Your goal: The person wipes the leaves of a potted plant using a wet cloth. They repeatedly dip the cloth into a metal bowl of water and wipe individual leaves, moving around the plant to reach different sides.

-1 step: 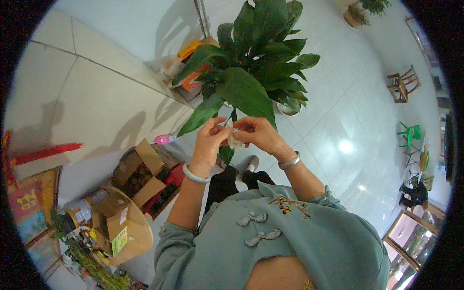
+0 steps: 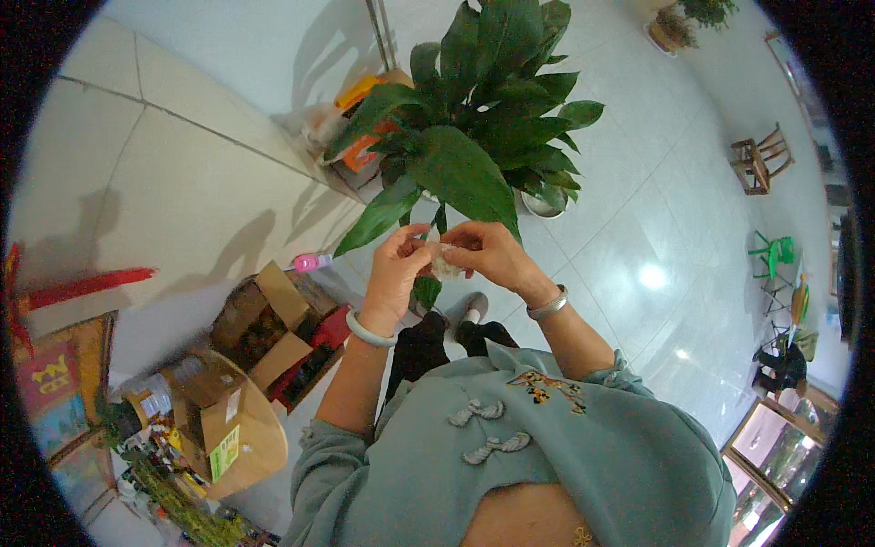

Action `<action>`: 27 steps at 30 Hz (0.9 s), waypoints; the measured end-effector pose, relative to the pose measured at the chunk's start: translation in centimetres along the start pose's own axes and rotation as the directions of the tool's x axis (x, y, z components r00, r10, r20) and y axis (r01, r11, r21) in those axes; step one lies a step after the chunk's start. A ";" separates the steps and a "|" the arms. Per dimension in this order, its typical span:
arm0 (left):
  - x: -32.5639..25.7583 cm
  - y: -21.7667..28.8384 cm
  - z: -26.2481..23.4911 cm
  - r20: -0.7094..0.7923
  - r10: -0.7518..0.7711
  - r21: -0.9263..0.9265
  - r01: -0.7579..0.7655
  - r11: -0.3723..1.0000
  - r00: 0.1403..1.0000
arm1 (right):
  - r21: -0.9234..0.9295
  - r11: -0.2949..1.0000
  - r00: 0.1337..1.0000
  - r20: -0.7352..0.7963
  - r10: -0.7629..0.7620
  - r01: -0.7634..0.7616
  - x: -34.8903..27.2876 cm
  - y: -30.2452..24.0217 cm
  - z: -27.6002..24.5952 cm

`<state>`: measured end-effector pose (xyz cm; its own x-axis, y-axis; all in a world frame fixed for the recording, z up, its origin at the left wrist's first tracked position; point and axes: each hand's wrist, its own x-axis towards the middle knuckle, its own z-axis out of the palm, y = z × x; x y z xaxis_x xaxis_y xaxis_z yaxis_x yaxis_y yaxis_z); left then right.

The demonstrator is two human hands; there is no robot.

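Note:
In front of my body, both hands are raised close together at the near side of a large potted plant with broad dark green leaves (image 2: 463, 173). Pinched between the fingertips of my left hand (image 2: 398, 269) and my right hand (image 2: 492, 255) is a crumpled whitish piece (image 2: 444, 264), thin like tissue or film. Its exact kind is too small to make out. Some of it is covered by my fingers. One big leaf hangs just beyond my right fingers, and a smaller leaf tip (image 2: 427, 292) shows below my hands.
Open cardboard boxes (image 2: 219, 415) stand at the left, near a pink bottle (image 2: 312, 263). A pale tiled wall (image 2: 182, 182) borders that side. Behind the plant is a white pot (image 2: 544, 205). A wooden chair (image 2: 761, 162) and a green stool (image 2: 773, 255) stand far right.
The whitish piece shows a little more between my fingertips, with its upper end now standing up. My hands have shifted only slightly.

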<state>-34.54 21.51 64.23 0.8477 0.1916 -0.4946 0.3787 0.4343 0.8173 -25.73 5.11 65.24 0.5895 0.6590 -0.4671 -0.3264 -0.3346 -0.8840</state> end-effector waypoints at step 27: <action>28.4 -13.4 -14.4 0.248 -0.153 0.467 0.021 0.884 0.957 | -0.437 0.899 0.854 -0.461 -0.240 0.017 21.0 19.1 -1.3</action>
<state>-20.90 33.77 34.94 0.8450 -0.1011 -0.5252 0.5258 -0.0229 0.8503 -18.60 11.67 38.56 0.9226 0.3329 -0.1950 0.0396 -0.5844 -0.8105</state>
